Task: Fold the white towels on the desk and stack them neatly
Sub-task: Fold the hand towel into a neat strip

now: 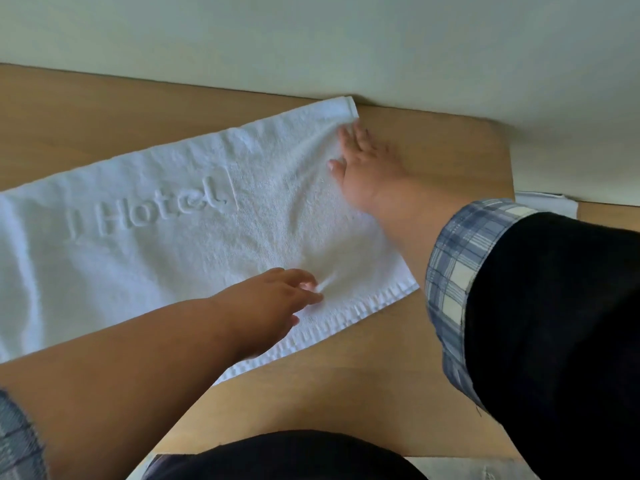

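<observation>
A white towel with raised "Hotel" lettering lies spread flat across the wooden desk, running off the left edge of view. My right hand lies flat with straight fingers on the towel's far right corner, where the cloth wrinkles. My left hand rests on the towel near its near right hem, fingers loosely bent, tips blurred. Neither hand lifts the cloth.
A pale wall runs along the desk's far edge. A bit of another white cloth shows past the desk's right edge. Bare desk lies in front of the towel, near my body.
</observation>
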A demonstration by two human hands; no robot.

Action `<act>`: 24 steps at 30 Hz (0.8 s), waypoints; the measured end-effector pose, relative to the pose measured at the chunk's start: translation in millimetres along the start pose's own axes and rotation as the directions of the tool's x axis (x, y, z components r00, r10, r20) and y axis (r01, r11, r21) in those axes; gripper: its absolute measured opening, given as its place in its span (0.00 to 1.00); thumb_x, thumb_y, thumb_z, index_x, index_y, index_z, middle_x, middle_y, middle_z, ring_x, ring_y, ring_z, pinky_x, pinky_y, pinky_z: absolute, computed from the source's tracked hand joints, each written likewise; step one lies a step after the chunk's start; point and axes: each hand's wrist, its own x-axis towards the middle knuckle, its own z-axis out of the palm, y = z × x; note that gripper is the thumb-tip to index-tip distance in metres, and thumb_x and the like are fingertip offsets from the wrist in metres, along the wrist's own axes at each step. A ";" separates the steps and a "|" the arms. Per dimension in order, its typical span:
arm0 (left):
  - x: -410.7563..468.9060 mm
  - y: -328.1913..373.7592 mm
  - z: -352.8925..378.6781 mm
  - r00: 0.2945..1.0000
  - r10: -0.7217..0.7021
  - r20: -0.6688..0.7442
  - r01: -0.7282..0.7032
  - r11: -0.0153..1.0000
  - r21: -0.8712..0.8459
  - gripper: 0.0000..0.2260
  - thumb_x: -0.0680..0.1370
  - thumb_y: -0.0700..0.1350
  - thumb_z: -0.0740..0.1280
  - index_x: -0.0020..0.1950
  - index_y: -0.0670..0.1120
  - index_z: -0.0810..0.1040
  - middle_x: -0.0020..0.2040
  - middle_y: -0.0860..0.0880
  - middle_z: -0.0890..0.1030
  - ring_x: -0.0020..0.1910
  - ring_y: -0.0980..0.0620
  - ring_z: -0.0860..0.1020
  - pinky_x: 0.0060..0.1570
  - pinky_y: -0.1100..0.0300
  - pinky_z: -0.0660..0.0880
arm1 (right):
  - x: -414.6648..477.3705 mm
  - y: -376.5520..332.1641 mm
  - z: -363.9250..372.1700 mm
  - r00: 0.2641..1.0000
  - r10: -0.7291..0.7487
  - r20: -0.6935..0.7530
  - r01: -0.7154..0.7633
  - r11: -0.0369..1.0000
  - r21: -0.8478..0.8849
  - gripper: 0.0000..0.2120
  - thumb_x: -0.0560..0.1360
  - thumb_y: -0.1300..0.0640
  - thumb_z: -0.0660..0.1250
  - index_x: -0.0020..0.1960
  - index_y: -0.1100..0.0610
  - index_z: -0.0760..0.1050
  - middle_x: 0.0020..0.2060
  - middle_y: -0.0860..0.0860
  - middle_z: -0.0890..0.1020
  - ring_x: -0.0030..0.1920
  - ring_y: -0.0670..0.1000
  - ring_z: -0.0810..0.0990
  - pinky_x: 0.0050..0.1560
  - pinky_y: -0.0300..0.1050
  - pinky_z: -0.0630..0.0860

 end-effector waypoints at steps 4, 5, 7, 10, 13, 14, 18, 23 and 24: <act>0.3 1.7 -0.4 1.000 -0.004 -0.006 0.003 1.000 -0.029 0.21 0.83 0.48 0.60 0.76 0.59 0.64 0.76 0.60 0.59 0.72 0.58 0.60 0.64 0.67 0.58 | -17.7 -55.2 0.4 0.927 -0.248 -0.282 0.276 0.959 0.061 0.27 0.83 0.45 0.52 0.79 0.53 0.58 0.80 0.55 0.54 0.80 0.56 0.51 0.77 0.64 0.46; -0.6 2.2 -0.3 1.000 -0.001 -0.006 0.001 1.000 -0.031 0.22 0.83 0.48 0.60 0.77 0.59 0.64 0.77 0.59 0.59 0.72 0.58 0.60 0.65 0.66 0.58 | -28.3 -66.3 7.9 0.875 -0.406 -0.264 0.427 0.904 0.027 0.27 0.83 0.44 0.54 0.79 0.53 0.60 0.80 0.55 0.57 0.79 0.56 0.52 0.77 0.63 0.47; -3.3 3.4 0.4 1.000 0.011 -0.003 -0.011 1.000 -0.020 0.22 0.83 0.49 0.61 0.77 0.58 0.62 0.77 0.58 0.58 0.73 0.57 0.59 0.68 0.64 0.59 | -41.9 -75.5 23.6 0.835 -0.543 -0.086 0.540 0.840 -0.064 0.30 0.82 0.39 0.52 0.80 0.50 0.55 0.81 0.54 0.52 0.80 0.55 0.46 0.78 0.60 0.43; -7.2 4.8 2.2 1.000 0.013 -0.004 -0.013 1.000 -0.012 0.23 0.83 0.49 0.61 0.78 0.59 0.61 0.78 0.58 0.57 0.74 0.56 0.58 0.70 0.60 0.62 | -19.3 -68.7 26.0 0.878 -0.478 -0.010 0.472 0.870 -0.143 0.36 0.79 0.31 0.45 0.81 0.46 0.42 0.81 0.52 0.40 0.79 0.53 0.36 0.77 0.59 0.36; -10.5 5.5 5.3 1.000 0.010 0.001 -0.010 1.000 -0.009 0.24 0.83 0.50 0.60 0.78 0.59 0.59 0.78 0.59 0.54 0.75 0.56 0.55 0.70 0.60 0.62 | 19.6 -61.7 5.3 0.907 -0.420 -0.009 0.415 0.899 -0.139 0.38 0.78 0.29 0.44 0.81 0.46 0.39 0.81 0.53 0.40 0.79 0.54 0.36 0.77 0.59 0.36; -11.4 5.3 6.7 1.000 0.009 0.003 -0.009 1.000 -0.009 0.24 0.83 0.50 0.60 0.78 0.60 0.58 0.79 0.60 0.53 0.75 0.57 0.54 0.71 0.60 0.61 | 31.9 -58.5 -1.5 0.921 -0.390 -0.005 0.386 0.913 -0.135 0.38 0.78 0.29 0.44 0.81 0.47 0.39 0.81 0.53 0.40 0.79 0.54 0.37 0.77 0.59 0.37; -15.7 8.3 9.5 1.000 0.008 0.024 -0.008 1.000 -0.014 0.25 0.84 0.50 0.58 0.79 0.59 0.55 0.80 0.60 0.47 0.78 0.57 0.48 0.73 0.58 0.60 | 50.8 -56.9 -15.0 0.967 -0.247 -0.064 0.248 0.969 -0.006 0.36 0.81 0.34 0.48 0.82 0.52 0.44 0.81 0.55 0.42 0.80 0.54 0.39 0.78 0.56 0.39; -24.5 14.5 12.9 0.998 -0.002 0.068 0.002 1.000 0.005 0.24 0.85 0.50 0.56 0.80 0.58 0.52 0.80 0.58 0.39 0.78 0.57 0.40 0.76 0.57 0.52 | -4.6 -62.1 15.3 0.956 -0.151 -0.252 0.180 0.979 0.094 0.31 0.82 0.39 0.51 0.80 0.50 0.54 0.81 0.56 0.50 0.80 0.56 0.46 0.78 0.59 0.44; -25.2 14.6 13.8 0.997 -0.006 0.072 0.004 1.000 0.017 0.25 0.85 0.50 0.56 0.80 0.58 0.52 0.80 0.57 0.38 0.78 0.57 0.38 0.76 0.57 0.49 | -11.4 -56.6 23.3 0.968 -0.132 -0.213 0.147 0.987 0.058 0.32 0.81 0.36 0.49 0.80 0.49 0.52 0.81 0.55 0.48 0.80 0.56 0.45 0.78 0.60 0.43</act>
